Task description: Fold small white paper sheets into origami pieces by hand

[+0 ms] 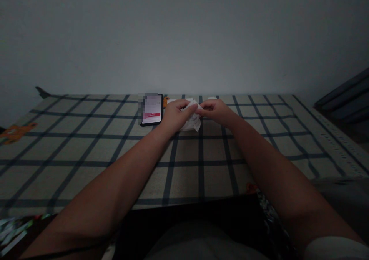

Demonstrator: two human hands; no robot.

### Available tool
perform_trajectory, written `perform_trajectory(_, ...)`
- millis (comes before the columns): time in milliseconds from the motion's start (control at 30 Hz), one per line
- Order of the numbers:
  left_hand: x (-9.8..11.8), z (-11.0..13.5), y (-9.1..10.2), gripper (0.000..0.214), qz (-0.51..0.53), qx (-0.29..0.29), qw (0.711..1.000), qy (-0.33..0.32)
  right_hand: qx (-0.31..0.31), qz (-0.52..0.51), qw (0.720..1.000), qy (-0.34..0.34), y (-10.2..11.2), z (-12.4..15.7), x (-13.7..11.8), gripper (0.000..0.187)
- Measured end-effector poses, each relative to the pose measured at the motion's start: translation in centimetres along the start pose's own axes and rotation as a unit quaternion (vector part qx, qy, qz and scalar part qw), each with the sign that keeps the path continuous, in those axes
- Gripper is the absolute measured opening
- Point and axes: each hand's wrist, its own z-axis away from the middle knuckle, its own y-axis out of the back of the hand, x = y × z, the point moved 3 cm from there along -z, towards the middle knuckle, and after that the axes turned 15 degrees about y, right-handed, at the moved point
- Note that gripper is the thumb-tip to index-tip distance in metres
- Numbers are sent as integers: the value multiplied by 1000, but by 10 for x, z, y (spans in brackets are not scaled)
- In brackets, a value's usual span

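Between my two hands is a crumpled white tissue (196, 122), thin and folded, its lower corner hanging loose. My left hand (176, 116) is closed around its left side, the thumb pressed on top. The fingertips of my right hand (216, 110) pinch its right edge. Behind my left hand lies a flat white piece (184, 100), partly covered, whose kind I cannot make out. Just left of my left hand, a phone (152, 110) in a dark case rests with its screen lit.
A checked cloth (144, 148) covers the table up to the pale wall (184, 41). Orange printed figures show on it, one at the far left (19, 132). A small white thing (212, 98) lies behind my right hand. Dark slatted furniture (346, 95) stands at the right.
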Motion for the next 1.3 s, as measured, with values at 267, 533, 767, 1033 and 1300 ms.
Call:
perform_trajectory(267, 0, 2, 1, 40, -52, 51, 997, -24, 8, 12, 1000, 8, -2, -3, -1, 42)
perform_trajectory(533, -7, -3, 13, 33, -15, 196, 980, 13, 122, 49, 989, 68, -9, 1, -14, 46)
perform_trajectory(767, -12, 0, 4, 28, 12, 154, 988, 6, 137, 90, 986, 16, -19, 1, -2, 43)
perform_trajectory(1033, -6, 5, -6, 16, 67, 100, 991, 52, 185, 70, 980, 5, -8, -2, 4, 25)
perform_trajectory(1300, -24, -4, -19, 21, 179, -2, 962, 207, 156, 259, 948, 97, 0, 0, -9, 10)
